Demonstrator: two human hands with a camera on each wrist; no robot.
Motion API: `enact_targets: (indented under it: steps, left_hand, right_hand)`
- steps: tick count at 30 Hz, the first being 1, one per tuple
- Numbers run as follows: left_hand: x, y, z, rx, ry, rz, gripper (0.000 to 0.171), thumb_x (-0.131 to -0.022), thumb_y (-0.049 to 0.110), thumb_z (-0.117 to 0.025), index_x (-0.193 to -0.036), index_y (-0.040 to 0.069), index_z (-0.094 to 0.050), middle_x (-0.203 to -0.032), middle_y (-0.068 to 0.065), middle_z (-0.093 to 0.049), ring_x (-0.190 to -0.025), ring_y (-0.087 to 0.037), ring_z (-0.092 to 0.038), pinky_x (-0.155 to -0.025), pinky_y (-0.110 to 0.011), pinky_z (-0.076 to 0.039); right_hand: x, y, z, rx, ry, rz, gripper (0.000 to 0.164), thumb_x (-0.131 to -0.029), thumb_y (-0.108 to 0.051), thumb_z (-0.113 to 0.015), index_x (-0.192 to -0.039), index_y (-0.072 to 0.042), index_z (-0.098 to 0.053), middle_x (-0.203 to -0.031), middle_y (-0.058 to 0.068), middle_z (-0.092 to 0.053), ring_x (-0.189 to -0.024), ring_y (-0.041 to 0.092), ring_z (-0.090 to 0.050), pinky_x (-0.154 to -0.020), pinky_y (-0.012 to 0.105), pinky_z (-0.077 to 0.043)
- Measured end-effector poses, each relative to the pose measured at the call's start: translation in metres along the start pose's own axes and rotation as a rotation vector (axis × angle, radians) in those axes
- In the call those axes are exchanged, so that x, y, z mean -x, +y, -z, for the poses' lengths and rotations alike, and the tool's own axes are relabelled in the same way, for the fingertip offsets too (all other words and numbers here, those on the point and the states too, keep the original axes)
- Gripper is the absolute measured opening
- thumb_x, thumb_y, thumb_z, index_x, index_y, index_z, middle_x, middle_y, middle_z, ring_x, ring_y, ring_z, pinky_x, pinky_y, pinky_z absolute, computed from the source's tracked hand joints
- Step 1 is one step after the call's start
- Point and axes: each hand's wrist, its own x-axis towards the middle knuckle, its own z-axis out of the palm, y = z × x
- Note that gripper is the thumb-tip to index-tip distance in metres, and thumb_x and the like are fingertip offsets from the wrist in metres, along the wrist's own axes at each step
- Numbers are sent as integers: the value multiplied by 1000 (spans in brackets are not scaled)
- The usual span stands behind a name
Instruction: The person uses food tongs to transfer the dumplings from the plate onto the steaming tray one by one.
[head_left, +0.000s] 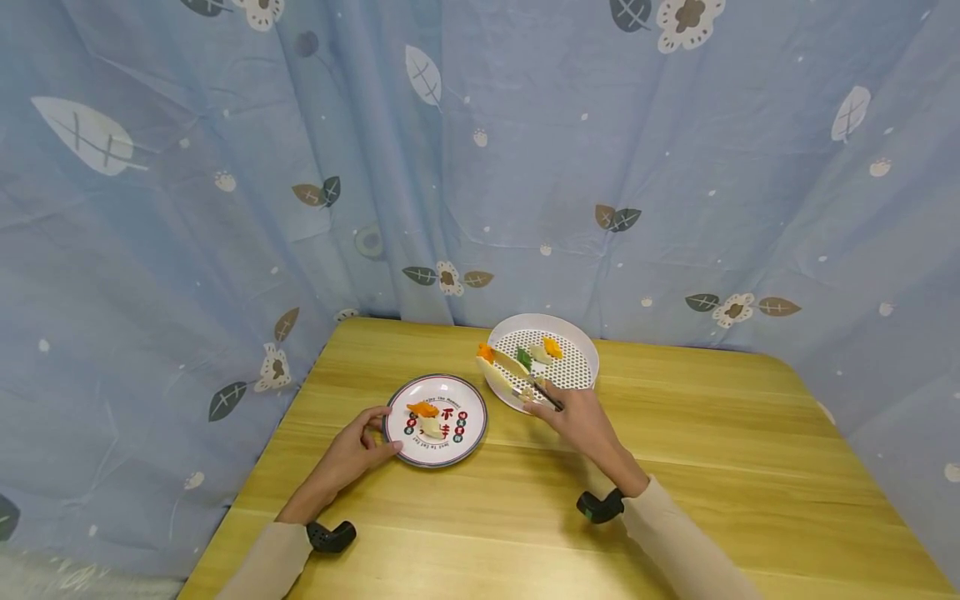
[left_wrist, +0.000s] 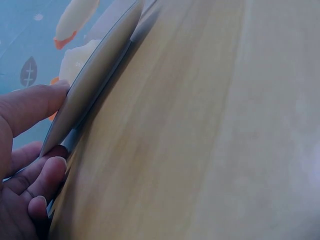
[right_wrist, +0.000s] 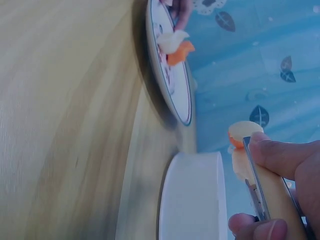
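With my right hand (head_left: 576, 419) I hold a pair of tongs (head_left: 543, 392), their tips over the left rim of a round white perforated tray (head_left: 504, 329). A dumpling-like piece (right_wrist: 245, 134), white and orange, is at the tong tips above the table. My left hand (head_left: 352, 454) grips the left rim of a white plate (head_left: 471, 400) with a dark-edged border and red lettering; in the left wrist view the thumb is on top and fingers are below. Another orange-and-white dumpling-like piece (head_left: 431, 427) lies on that plate.
Inside the perforated tray are a green piece (head_left: 523, 358) and a yellow-and-white piece (head_left: 552, 347). The wooden table (head_left: 465, 533) ends at a blue patterned curtain (head_left: 525, 167) behind. Each wrist carries a black camera (head_left: 600, 506).
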Motion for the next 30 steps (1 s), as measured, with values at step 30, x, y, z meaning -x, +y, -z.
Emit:
enact_targets:
  steps: [30]
  left_hand:
    - [0,-1,0,9,-4,-5,68,-87,28,-85,-146,15,-53,-120,-10,-56,-80,-22,-47,-63,-27,-38]
  right_hand:
    - [-16,32,9,91,-72,-66,61,-92,-48,-75,-136,-7,-67,-59,-4,-37,-57,16,-38,-54,32,-31]
